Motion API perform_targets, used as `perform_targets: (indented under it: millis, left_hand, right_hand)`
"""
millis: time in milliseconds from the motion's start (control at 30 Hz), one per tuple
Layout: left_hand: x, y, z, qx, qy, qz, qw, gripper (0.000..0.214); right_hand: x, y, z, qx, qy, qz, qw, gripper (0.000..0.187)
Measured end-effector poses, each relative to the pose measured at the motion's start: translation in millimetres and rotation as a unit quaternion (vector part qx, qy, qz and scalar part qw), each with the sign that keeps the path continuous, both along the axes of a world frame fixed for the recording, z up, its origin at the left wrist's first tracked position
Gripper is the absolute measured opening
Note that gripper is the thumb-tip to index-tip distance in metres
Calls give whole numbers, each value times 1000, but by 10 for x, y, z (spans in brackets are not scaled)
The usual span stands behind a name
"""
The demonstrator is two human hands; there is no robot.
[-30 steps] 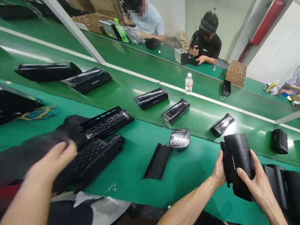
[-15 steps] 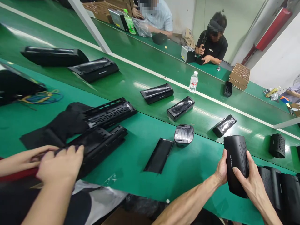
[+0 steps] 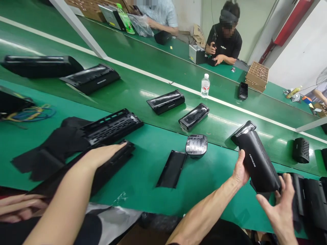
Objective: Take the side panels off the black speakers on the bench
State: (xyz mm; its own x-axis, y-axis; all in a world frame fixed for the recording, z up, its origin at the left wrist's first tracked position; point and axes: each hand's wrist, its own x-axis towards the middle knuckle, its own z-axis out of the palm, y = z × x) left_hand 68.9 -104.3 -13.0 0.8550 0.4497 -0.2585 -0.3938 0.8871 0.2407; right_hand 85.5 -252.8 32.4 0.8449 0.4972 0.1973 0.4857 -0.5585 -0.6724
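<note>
belt: green conveyor belt (image 3: 127, 92), glossy glare | wall: white wall (image 3: 306, 51) | red pipe (image 3: 291, 20) | white post (image 3: 78, 29)

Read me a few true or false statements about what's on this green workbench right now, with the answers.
1. The left hand grips a black speaker shell. True.
2. The water bottle lies on its side. False: it stands upright.
3. A co-worker's hand rests on a black slotted panel. True.
4. The right hand holds a screwdriver. False: it is open, just below the shell.
</note>
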Motion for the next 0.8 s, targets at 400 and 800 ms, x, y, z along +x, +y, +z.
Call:
perform_targets:
  millis: [400,800]
  left_hand:
    - [-337,947,207,342,-25,-37,939,108]
    - [-398,26,-445,43,13,-123,991,68]
  right_hand:
    - [228,-208,343,66,-53,-20,996,81]
    - [306,-217,77,92,135,67,984,125]
